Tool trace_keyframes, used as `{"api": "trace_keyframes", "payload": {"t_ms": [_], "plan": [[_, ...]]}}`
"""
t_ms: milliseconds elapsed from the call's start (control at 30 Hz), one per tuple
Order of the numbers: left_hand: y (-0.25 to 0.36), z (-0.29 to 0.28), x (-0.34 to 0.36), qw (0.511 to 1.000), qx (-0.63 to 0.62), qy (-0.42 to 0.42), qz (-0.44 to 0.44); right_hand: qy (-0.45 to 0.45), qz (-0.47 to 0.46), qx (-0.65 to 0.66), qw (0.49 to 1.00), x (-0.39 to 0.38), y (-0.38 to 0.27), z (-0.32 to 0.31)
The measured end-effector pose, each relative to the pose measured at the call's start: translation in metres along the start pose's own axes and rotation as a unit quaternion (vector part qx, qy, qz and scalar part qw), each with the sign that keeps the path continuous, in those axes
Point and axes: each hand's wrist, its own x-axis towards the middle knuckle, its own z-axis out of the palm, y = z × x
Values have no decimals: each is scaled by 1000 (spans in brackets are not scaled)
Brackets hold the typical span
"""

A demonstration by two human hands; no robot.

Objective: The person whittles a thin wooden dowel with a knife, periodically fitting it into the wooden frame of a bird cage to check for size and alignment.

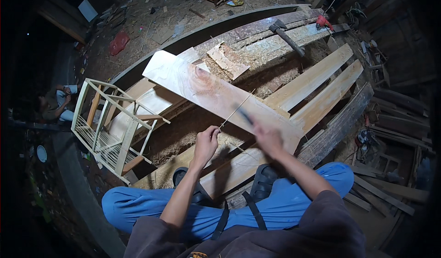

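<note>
My left hand (206,142) is closed around the lower end of a thin wooden stick (237,109), which slants up and away to the right. My right hand (268,141) grips a knife (244,114), blurred by motion, its dark blade pointing up and left close beside the stick. Beneath both tools lies a wide pale plank (183,78) with a reddish patch in its grain. To the left stands a frame (127,138) built of thin wooden slats, like a small cage.
A hammer-like tool (289,40) with a dark head and a red object (324,23) lie on the far boards. Light planks (317,76) span gaps full of shavings. Scrap wood (386,193) is piled at right. Another person (59,104) sits at far left.
</note>
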Motion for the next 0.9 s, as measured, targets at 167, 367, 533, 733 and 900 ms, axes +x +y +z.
{"api": "trace_keyframes", "payload": {"t_ms": [167,367,533,733,900], "plan": [[-3,0,0,1000,-13,1,-1,-12,107,46,993,18,-10,-11],[-13,7,3,998,-58,-3,0,33,-67,21,997,-6,-19,14],[-1,4,7,983,-179,-26,8,42,-4,54,998,16,-21,-12],[31,-14,8,961,-267,-68,-4,48,39,70,996,36,-48,-46],[42,-20,4,956,-284,-54,43,48,-70,63,994,17,-60,-31]]}}
